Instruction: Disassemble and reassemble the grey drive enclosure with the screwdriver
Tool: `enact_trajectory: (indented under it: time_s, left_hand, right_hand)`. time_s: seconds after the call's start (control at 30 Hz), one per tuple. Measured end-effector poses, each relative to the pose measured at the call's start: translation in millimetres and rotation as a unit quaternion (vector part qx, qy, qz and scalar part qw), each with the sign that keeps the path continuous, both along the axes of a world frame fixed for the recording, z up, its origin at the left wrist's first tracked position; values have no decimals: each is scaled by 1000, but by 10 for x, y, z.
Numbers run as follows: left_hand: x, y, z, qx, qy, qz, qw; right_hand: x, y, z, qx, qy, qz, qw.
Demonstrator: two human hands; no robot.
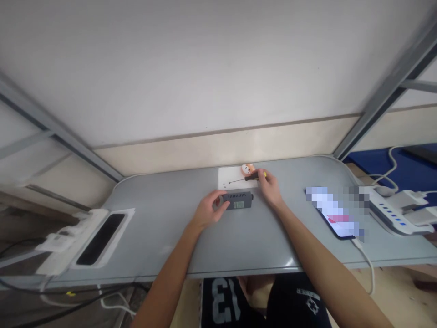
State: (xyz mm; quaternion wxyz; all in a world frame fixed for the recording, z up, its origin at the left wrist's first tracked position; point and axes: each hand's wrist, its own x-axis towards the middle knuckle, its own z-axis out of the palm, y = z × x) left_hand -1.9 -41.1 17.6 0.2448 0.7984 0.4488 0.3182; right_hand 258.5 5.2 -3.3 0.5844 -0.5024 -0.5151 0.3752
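Note:
My left hand [210, 208] grips the left end of a small dark grey box-shaped device [239, 200] with a row of vent slots, a pale label and a knob-like stub at its right end. Between the fingers of my right hand [269, 186] is a screwdriver [252, 177] with a black and yellow handle. Its thin shaft points left over a white sheet of paper [223, 174], its tip near a few tiny dark screws [224, 185]. An orange and white animal-faced trinket [247, 169] sits at the paper's back edge, just behind the screwdriver.
On the grey table [164, 218], a lit phone [336, 214] with a cable lies at right beside a white power strip [392, 212]. At left are a black phone-like slab [101, 239] on white and another power strip [70, 241]. Metal posts frame both sides; a wall [211, 82] stands behind.

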Motion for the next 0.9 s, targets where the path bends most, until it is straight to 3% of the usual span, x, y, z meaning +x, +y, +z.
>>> enact_trajectory:
  time_s: [0.2,0.9]
  left_hand:
    - [12,44,-58,6,-34,10,999]
    - [-11,71,-123,23,-40,-1,999]
  right_hand:
    - [19,9,-2,3,17,-44,999]
    - [-1,-19,-21,15,19,-10,1000]
